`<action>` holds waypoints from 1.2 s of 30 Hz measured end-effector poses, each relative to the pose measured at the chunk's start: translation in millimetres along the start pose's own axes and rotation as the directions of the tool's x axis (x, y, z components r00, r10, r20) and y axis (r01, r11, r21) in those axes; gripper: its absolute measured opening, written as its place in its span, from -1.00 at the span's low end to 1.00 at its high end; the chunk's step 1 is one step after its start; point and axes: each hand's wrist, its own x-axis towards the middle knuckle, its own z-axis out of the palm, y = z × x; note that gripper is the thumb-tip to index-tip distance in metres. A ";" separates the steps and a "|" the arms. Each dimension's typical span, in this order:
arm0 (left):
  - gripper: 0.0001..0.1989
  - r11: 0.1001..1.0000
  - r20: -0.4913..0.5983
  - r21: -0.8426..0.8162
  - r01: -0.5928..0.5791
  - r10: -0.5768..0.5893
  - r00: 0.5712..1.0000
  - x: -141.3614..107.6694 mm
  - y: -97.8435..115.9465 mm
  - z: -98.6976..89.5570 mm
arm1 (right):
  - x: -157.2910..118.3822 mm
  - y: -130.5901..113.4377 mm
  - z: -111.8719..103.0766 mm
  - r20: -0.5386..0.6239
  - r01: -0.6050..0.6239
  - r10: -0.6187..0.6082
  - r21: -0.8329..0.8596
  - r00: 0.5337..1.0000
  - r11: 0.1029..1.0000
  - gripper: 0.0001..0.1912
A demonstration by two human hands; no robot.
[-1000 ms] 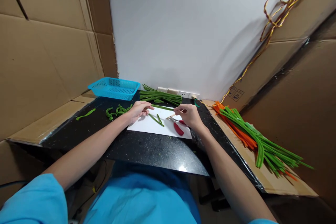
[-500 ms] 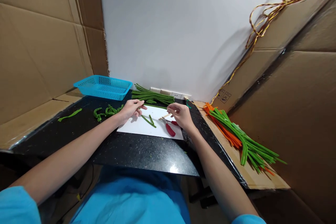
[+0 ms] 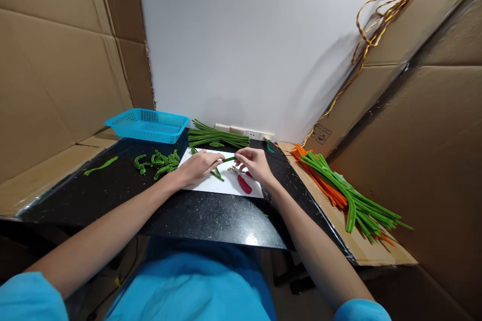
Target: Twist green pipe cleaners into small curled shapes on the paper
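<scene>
A green pipe cleaner (image 3: 228,159) stretches between my two hands over a white sheet (image 3: 241,191). My left hand (image 3: 201,166) is closed on its left part, and a green end pokes out behind that hand. With thumb and fingertips pinched, my right hand (image 3: 256,164) grips the right end. Just below my right hand lie red-handled pliers (image 3: 244,183), their jaws pointing up and left. Short green pipe cleaner pieces (image 3: 217,174) rest on the sheet beside my left hand, partly hidden by it.
Bent green pieces (image 3: 161,160) lie left of the sheet, near a blue basket (image 3: 150,133). Behind is a bundle of dark green pipe cleaners (image 3: 218,136). Bright green stems (image 3: 350,195) and orange ones (image 3: 320,183) lie on cardboard at right. A twisted cord (image 3: 361,55) hangs there.
My left hand has moved right and closed on the pipe cleaner, which now spans between both hands. My right hand stays over the pliers. The camera view has shifted slightly.
</scene>
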 end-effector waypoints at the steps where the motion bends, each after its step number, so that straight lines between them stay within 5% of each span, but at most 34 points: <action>1: -0.78 1.000 0.008 0.004 0.012 -0.012 1.000 -0.6 1.3 0.0 | -0.1 1.2 1.5 0.007 -0.013 0.013 0.023 1.000 1.000 -0.58; 5: -0.68 0.982 0.101 -0.148 0.118 -0.104 0.989 -1.7 4.9 -0.2 | -0.3 3.4 6.5 0.046 -0.026 0.022 0.088 0.999 0.996 -0.58; 11: -0.56 0.801 0.213 -0.528 0.281 -0.195 0.957 4.2 4.4 3.4 | -1.3 -2.4 8.6 0.052 -0.017 0.010 0.130 0.999 0.991 -0.60; 18: -0.60 0.722 0.313 -0.603 0.339 -0.177 0.933 4.7 14.7 -0.5 | -4.3 -7.8 8.7 0.154 -0.004 -0.018 0.137 0.988 0.991 -0.63; 36: -0.61 0.517 0.422 -0.714 0.471 -0.218 0.880 1.5 4.6 2.3 | -5.2 0.7 8.2 0.201 -0.026 -0.016 0.201 0.980 0.979 -0.66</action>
